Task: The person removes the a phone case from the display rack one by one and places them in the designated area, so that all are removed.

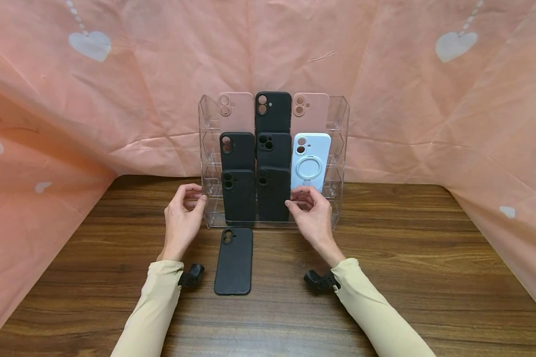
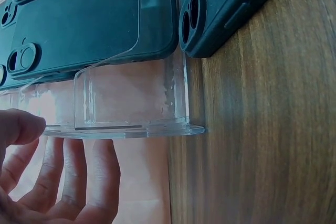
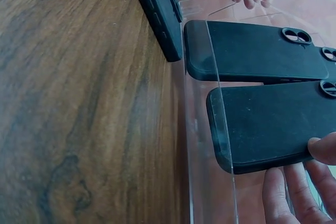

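A clear tiered display rack stands on the table with several phone cases leaning in it. My left hand holds the rack's left side panel, the thumb in front and the fingers beyond it. My right hand pinches the right edge of the black phone case in the middle of the bottom row. In the right wrist view that case sits behind the clear front lip, with the thumb on its edge. Left of it in the same row leans another black phone case.
A loose black phone case lies on the wooden table in front of the rack. Higher tiers hold pink cases, black cases and a white case with a ring. Pink cloth hangs behind.
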`<act>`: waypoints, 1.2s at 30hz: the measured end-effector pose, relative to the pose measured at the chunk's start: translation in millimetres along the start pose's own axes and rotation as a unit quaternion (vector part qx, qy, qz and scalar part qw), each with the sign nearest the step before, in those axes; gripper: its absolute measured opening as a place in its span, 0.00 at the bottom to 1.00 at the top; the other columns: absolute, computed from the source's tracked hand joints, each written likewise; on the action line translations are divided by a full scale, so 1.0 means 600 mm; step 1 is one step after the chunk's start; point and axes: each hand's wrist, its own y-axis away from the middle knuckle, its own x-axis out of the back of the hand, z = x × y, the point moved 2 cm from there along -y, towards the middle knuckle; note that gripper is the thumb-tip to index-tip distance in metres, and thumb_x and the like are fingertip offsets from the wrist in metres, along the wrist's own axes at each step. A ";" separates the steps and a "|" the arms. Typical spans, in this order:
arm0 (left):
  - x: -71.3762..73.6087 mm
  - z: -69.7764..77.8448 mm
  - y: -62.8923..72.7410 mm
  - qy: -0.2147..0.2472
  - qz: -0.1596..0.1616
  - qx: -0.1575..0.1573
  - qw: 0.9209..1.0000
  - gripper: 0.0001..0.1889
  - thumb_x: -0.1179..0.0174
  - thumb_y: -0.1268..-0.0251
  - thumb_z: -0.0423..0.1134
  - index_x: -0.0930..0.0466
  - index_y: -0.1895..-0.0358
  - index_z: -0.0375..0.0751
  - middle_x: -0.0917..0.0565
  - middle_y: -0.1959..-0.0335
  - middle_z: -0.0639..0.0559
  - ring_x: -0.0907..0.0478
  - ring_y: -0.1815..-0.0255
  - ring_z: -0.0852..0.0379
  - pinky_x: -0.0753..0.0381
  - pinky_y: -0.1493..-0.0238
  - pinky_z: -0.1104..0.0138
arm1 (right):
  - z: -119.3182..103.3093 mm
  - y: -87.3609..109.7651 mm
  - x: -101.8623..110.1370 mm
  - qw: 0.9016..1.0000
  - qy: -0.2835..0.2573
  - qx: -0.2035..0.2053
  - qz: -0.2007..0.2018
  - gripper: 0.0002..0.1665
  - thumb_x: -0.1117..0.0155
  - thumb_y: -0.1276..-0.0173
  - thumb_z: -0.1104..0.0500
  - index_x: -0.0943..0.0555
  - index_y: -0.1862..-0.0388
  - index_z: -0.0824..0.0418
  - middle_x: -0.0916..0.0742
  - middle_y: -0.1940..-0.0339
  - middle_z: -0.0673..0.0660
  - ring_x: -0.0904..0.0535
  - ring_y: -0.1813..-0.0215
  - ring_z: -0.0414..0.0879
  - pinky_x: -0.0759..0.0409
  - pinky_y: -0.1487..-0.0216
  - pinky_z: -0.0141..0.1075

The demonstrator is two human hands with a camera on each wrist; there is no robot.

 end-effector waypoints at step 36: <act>0.001 -0.001 0.000 -0.002 -0.003 -0.005 1.000 0.10 0.38 0.30 0.34 0.19 0.48 0.43 0.12 0.57 0.45 0.14 0.63 0.57 0.20 0.72 0.78 | -0.045 0.026 0.037 0.998 -0.019 0.015 -0.063 0.30 0.30 0.39 0.76 0.21 0.38 0.62 0.13 0.60 0.70 0.14 0.64 0.35 0.11 0.62 0.35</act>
